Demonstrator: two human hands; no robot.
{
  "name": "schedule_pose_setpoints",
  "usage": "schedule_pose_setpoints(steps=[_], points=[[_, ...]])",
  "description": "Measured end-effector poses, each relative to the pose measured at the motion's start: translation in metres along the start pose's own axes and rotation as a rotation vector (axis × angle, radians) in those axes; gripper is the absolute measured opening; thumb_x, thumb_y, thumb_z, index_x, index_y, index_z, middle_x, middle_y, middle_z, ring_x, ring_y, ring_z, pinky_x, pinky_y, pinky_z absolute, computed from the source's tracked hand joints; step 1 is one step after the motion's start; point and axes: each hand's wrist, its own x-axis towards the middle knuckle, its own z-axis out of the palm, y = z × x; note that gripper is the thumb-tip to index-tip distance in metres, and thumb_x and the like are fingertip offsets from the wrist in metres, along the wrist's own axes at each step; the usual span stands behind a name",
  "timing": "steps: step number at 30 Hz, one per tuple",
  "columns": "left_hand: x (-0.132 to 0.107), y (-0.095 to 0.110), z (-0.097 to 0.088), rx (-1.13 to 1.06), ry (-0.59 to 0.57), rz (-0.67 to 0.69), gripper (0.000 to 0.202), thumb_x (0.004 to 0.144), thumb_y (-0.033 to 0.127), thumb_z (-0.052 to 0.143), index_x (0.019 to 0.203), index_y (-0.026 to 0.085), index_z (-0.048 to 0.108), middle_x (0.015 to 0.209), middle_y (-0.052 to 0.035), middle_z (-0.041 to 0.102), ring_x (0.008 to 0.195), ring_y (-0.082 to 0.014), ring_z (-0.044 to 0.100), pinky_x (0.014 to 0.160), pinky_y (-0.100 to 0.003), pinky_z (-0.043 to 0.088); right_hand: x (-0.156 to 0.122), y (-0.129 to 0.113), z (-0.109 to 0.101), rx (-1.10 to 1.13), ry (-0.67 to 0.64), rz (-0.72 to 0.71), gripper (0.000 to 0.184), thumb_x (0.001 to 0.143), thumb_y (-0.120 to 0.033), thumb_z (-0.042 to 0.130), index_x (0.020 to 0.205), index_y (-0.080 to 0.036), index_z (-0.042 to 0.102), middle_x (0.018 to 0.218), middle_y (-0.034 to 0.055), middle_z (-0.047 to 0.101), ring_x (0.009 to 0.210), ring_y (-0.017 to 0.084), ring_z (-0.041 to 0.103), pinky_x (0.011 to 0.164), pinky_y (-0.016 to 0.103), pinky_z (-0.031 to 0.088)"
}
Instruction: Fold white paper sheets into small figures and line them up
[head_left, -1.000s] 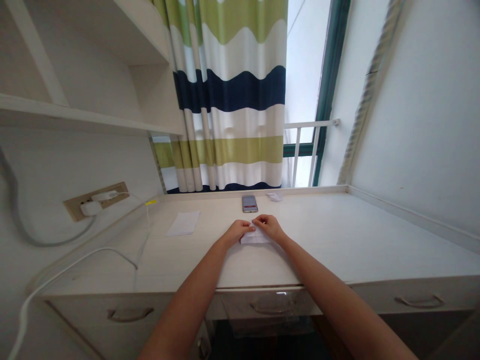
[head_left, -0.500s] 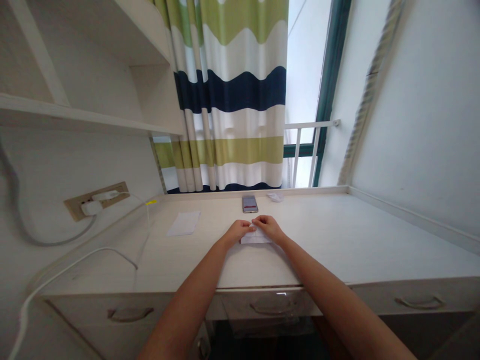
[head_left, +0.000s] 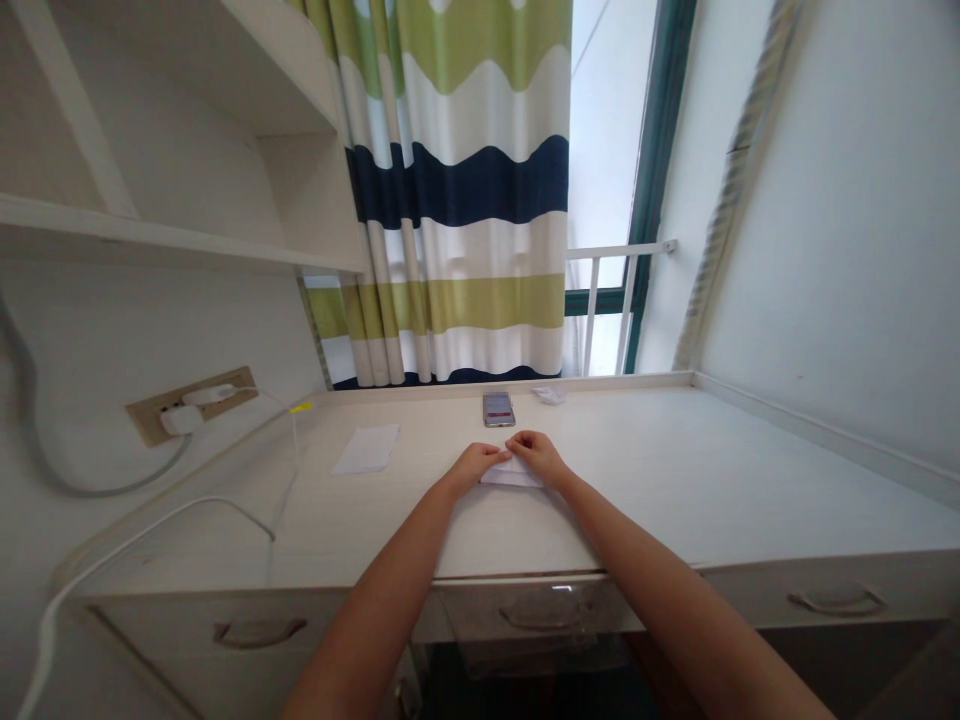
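A piece of white folded paper (head_left: 511, 478) lies low over the desk, its near edge toward me. My left hand (head_left: 478, 464) is closed on its left side, thumb pointing right along the top. From the right, my right hand (head_left: 538, 458) pinches the upper part of the paper, its fingertips close to my left thumb. The hands partly cover the paper, so the exact fold is hidden. Just beyond the hands lies a phone (head_left: 498, 409) with its screen lit.
Flat white sheets (head_left: 367, 449) lie on the desk (head_left: 712, 470) to the left. A crumpled white scrap (head_left: 550, 396) sits at the back edge. A white cable (head_left: 225, 500) crosses the left side from the wall socket (head_left: 191, 405). Drawers with handles (head_left: 836, 601) line the front.
Both hands stay on the paper, with only slight finger movement; the left thumb and right fingertips have shifted a little. The view has moved very slightly.
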Motion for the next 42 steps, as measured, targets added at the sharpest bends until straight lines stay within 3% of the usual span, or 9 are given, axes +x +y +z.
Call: schedule_pose_setpoints(steps=[11,17,21,42], points=[[-0.004,0.008,0.001,0.006,0.062,0.009,0.038,0.055,0.048,0.061,0.056,0.01,0.057,0.047,0.0033,0.045,0.049,-0.008,0.037,0.046,-0.021,0.024,-0.002,-0.005,-0.001,0.023,-0.022,0.007,0.031,0.063,-0.042,0.053,0.054,-0.013,0.056,0.048,-0.0021,0.05,0.046,0.008,0.04,0.045,0.021,0.029],[-0.009,0.014,0.004,-0.3,-0.019,-0.07,0.032,0.058,0.041,0.064,0.064,0.009,0.059,0.063,-0.0027,0.057,0.062,-0.0121,0.05,0.056,-0.025,0.041,0.0,-0.006,-0.006,0.019,0.067,0.002,0.031,0.064,-0.042,0.052,0.058,-0.013,0.059,0.049,-0.0012,0.052,0.047,0.009,0.042,0.045,0.021,0.03],[-0.009,0.015,0.004,-0.372,-0.032,-0.069,0.027,0.061,0.035,0.064,0.067,0.008,0.06,0.069,-0.0054,0.059,0.064,-0.0119,0.053,0.06,-0.027,0.046,0.0,-0.009,-0.008,0.037,0.089,0.017,0.03,0.063,-0.042,0.053,0.059,-0.012,0.058,0.051,-0.0007,0.052,0.048,0.009,0.042,0.045,0.021,0.03],[-0.008,0.013,0.002,-0.432,-0.081,-0.138,0.029,0.074,0.034,0.052,0.081,0.006,0.058,0.078,-0.0143,0.065,0.063,-0.0189,0.062,0.058,-0.028,0.047,0.004,0.002,-0.015,0.073,0.168,0.034,0.031,0.062,-0.043,0.053,0.058,-0.013,0.059,0.051,-0.0013,0.052,0.049,0.01,0.043,0.046,0.021,0.032]])
